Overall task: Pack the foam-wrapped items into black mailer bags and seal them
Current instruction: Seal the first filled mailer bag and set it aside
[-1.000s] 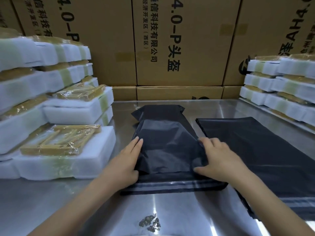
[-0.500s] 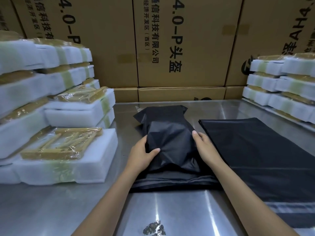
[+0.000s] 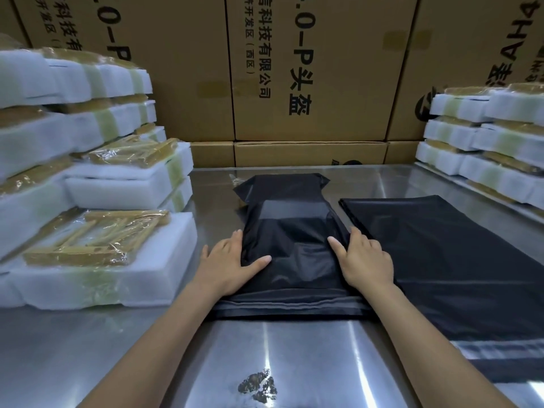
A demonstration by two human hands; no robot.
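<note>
Two hands press flat on a filled black mailer bag at the middle of the steel surface.
Head view: we see the left hand with fingers straight along the left side of the filled mailer bag, thumb lying on top, nothing gripped; the right hand lies flat on the bag's right side, fingers straight, thumb on top, nothing gripped. The bag's flap end lies folded just near the wrists. We note a flat empty mailer bag just beside it on the right. Foam-wrapped items are stacked on the left of the surface, more foam-wrapped stacks far right, cardboard boxes behind.
</note>
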